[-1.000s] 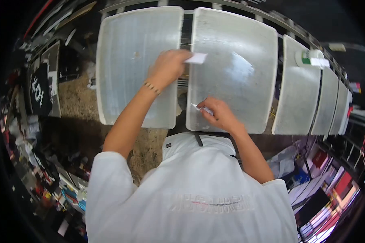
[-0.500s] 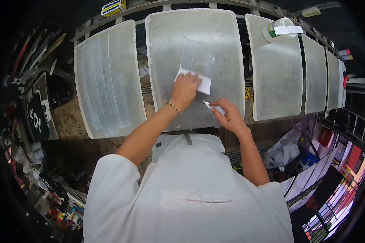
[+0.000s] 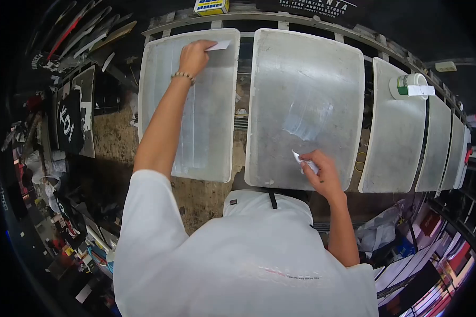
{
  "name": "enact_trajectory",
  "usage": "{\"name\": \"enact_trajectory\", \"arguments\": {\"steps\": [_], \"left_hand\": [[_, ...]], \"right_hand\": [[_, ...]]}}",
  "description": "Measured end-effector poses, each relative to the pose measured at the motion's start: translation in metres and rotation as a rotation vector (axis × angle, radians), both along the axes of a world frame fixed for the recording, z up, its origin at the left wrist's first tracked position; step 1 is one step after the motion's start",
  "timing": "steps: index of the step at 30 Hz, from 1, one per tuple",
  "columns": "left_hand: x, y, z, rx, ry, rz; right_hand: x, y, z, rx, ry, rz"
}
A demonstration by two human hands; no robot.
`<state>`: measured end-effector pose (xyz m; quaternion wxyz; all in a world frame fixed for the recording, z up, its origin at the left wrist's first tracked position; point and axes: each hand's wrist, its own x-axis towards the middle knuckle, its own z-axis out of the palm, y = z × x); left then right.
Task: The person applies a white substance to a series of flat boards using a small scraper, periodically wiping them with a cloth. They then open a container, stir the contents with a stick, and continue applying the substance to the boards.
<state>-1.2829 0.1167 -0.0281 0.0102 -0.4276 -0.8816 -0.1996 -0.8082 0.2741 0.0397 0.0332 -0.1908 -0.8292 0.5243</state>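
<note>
My left hand [image 3: 194,59] is closed on a flat white card [image 3: 221,46], held at the upper part of the left grey board [image 3: 212,113]. Long pale streaks run down that board. Over the lower part of the middle board [image 3: 272,153], my right hand [image 3: 322,173] pinches a small folded white piece [image 3: 309,164] with a pointed tip; its material is unclear. A shiny, wet-looking patch [image 3: 304,121] lies on the middle board just above my right hand.
A white tub [image 3: 401,87] with a green label stands on the board to the right, a white strip [image 3: 422,90] across its top. More grey boards [image 3: 433,150] line up further right. Behind them runs a rail [image 3: 248,20] with a yellow-and-blue box [image 3: 211,6].
My left hand has carried the white card from the middle board up and over to the left board. My right hand keeps its white piece over the middle board. The view has swung left.
</note>
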Motion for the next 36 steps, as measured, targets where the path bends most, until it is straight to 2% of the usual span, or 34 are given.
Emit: {"name": "enact_trajectory", "arguments": {"steps": [4, 6, 10, 12, 13, 15, 17, 18, 20, 22, 25, 28, 32, 36], "left_hand": [[-0.013, 0.016, -0.041, 0.106, 0.097, -0.086], [0.022, 0.004, -0.047, 0.077, 0.108, 0.059], [0.134, -0.076, -0.051, 0.140, 0.202, 0.037], [0.173, -0.104, -0.027, 0.033, 0.061, 0.046], [0.166, -0.104, -0.019, 0.033, 0.063, 0.045], [0.140, -0.096, -0.003, 0.040, -0.202, 0.074], [0.078, -0.056, 0.013, 0.072, -0.002, -0.026], [0.042, -0.036, 0.008, 0.007, 0.070, -0.039], [-0.013, 0.005, -0.002, -0.078, 0.143, 0.057], [-0.041, 0.021, -0.013, -0.097, 0.075, 0.084], [-0.025, 0.009, -0.025, -0.101, 0.007, 0.114], [0.035, -0.039, -0.019, -0.113, -0.059, 0.055], [0.161, -0.130, -0.033, 0.026, -0.049, 0.033], [0.311, -0.215, -0.025, -0.094, -0.118, 0.141]], "right_hand": [[-0.029, -0.017, 0.009, 0.006, -0.031, 0.053], [-0.042, -0.024, 0.010, -0.001, -0.053, 0.060], [-0.057, -0.032, 0.001, -0.024, -0.010, 0.118], [-0.059, -0.033, -0.003, -0.029, -0.003, 0.135], [-0.061, -0.033, -0.004, -0.031, -0.003, 0.151], [-0.062, -0.032, -0.004, -0.038, -0.011, 0.150], [-0.063, -0.032, -0.002, -0.052, -0.028, 0.156], [-0.063, -0.033, 0.001, -0.046, -0.062, 0.146], [-0.062, -0.033, 0.003, -0.043, -0.106, 0.142], [-0.059, -0.035, 0.002, -0.011, -0.018, 0.113], [-0.049, -0.035, -0.006, -0.029, -0.002, 0.095], [-0.046, -0.034, -0.015, -0.031, -0.033, 0.146], [-0.058, -0.032, -0.012, -0.030, -0.050, 0.255], [-0.071, -0.029, -0.023, 0.022, 0.090, 0.323]]}}
